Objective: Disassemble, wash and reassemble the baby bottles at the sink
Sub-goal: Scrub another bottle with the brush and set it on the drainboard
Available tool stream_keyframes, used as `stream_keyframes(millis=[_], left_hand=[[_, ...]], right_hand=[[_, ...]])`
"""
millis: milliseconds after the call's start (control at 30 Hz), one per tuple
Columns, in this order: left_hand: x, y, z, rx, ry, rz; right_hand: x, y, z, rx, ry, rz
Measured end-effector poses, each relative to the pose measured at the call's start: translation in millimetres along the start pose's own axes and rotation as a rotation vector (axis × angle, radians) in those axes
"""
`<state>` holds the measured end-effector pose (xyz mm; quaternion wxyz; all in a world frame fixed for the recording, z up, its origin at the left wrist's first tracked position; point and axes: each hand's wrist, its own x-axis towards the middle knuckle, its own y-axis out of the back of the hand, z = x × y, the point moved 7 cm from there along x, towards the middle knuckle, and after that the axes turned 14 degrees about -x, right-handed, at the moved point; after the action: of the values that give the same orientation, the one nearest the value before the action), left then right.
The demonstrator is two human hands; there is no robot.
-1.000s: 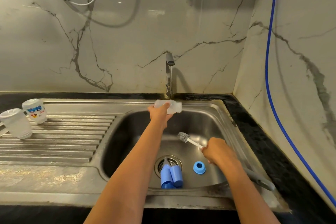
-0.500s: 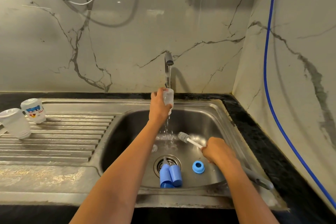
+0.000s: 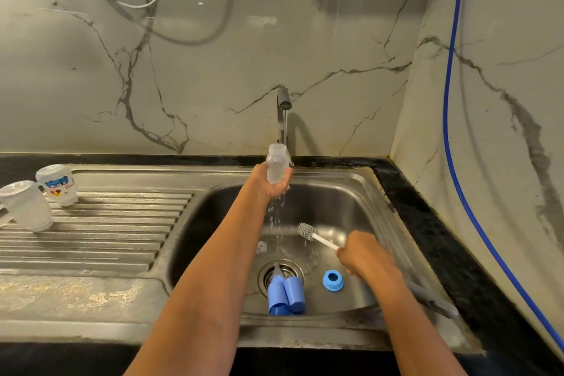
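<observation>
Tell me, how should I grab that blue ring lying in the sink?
Come straight down from above and pinch its rim, one fingertip in the hole and the thumb outside. The blue ring lies flat on the floor of the sink with its hole facing up, so a side grip would likely slip.

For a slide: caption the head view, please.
Left hand holds a clear bottle under the tap; right hand grips a brush over the sink.

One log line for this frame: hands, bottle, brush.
phase: rinse | left hand: holds clear plastic bottle mouth-up at running steel tap | right hand: grips white-handled bottle brush in steel sink
</observation>
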<state>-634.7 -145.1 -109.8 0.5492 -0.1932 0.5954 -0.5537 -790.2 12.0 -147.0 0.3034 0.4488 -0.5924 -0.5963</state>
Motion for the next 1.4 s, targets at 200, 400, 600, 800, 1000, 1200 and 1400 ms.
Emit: stream_keyframes(millis=[200, 400, 600, 800, 1000, 1200, 1400], left_hand=[[-5.7, -13.8, -5.4, -0.048, 0.079, -0.086], [-4.1, -2.5, -12.6, 0.091, 0.051, 0.019], [-11.8, -22.8, 5.3, 0.113, -0.073, -0.026], [-7.7, -21.1, 5.2, 0.090, -0.019, 0.005], [-9.5, -26.0, 5.2, 0.082, -0.027, -0.015], [-11.4, -22.8, 0.5, 0.110, 0.023, -0.050], [-8.5, -17.0, 2.6, 0.030, 0.023, -0.036]], right_hand=[[2.0, 0.3, -0.4, 0.000, -0.002, 0.004], [1.8, -0.2, 2.2, -0.006, 0.004, 0.000], [1.3, -1.0, -1.7, -0.001, 0.022, -0.008], [0.0, -1.1, -1.7, 0.023, 0.039, -0.009], [0.7, -1.7, -1.2, 0.026, 0.041, -0.012], [2.7, -3.1, -1.9, 0.029, 0.037, -0.007], [3.7, -2.7, -1.0, 0.032, 0.020, 0.008]])
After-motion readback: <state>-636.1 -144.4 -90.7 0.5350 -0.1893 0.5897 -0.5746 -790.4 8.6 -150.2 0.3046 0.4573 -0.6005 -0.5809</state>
